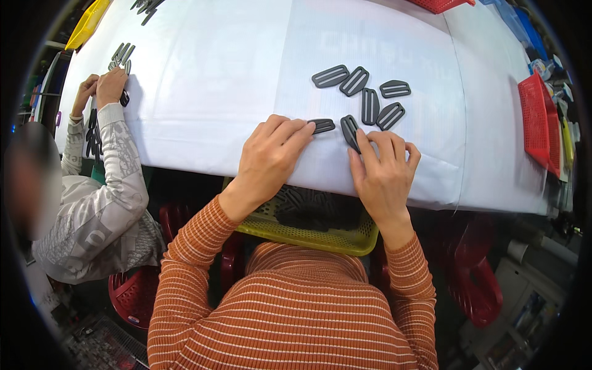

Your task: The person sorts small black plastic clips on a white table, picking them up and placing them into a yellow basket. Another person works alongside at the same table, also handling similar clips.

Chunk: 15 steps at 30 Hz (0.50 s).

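Note:
A black plastic slide buckle (323,126) is pinched between the thumb and fingers of my left hand (271,151), low over the white tabletop near its front edge. My right hand (385,163) grips another slide buckle (350,132), tilted up on its edge just to the right of the first. The two buckles are apart. Beyond my hands several black slide buckles lie loosely grouped on the cloth, among them an upright-lying buckle (370,106) close to my right fingers and a buckle (330,76) at the far left of the group.
On my lap below the table edge sits a yellow-green basket (308,239) with many black buckles in it. A co-worker's hands (111,86) handle similar pieces at the left. A red basket (538,123) stands at the right edge, a yellow basket (87,23) at the far left.

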Motion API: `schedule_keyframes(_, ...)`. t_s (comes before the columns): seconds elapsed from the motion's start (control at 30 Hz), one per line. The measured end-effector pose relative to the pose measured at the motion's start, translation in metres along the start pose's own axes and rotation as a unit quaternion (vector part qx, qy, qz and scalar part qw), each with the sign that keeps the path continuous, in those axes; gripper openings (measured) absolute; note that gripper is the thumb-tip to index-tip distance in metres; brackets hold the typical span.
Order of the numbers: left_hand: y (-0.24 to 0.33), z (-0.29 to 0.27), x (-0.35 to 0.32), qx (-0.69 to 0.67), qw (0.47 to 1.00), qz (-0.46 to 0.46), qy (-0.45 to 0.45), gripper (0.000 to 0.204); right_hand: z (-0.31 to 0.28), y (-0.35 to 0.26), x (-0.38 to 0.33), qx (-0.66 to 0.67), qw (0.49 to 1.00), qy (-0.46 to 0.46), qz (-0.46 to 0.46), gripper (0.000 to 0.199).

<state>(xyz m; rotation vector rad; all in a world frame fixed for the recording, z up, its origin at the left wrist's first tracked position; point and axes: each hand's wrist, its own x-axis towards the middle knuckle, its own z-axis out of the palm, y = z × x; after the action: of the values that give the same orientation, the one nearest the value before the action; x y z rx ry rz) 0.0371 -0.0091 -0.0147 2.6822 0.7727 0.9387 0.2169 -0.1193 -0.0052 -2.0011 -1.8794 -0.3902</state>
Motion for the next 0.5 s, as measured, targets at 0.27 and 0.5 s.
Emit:
schedule_keyframes(0.27, -0.016, -0.006, 0.033, -0.065, 0.995, -0.075, -0.025, 0.024, 0.0, 0.016, 0.022, 0.085, 0.994, 0.013, 0.062, 0.028)
schedule_keyframes(0.5, -0.042, 0.034, 0.078, 0.032, 0.999, 0.028, -0.032, 0.029, 0.036, 0.038, 0.075, 0.121, 0.991, 0.02, 0.053, 0.038)
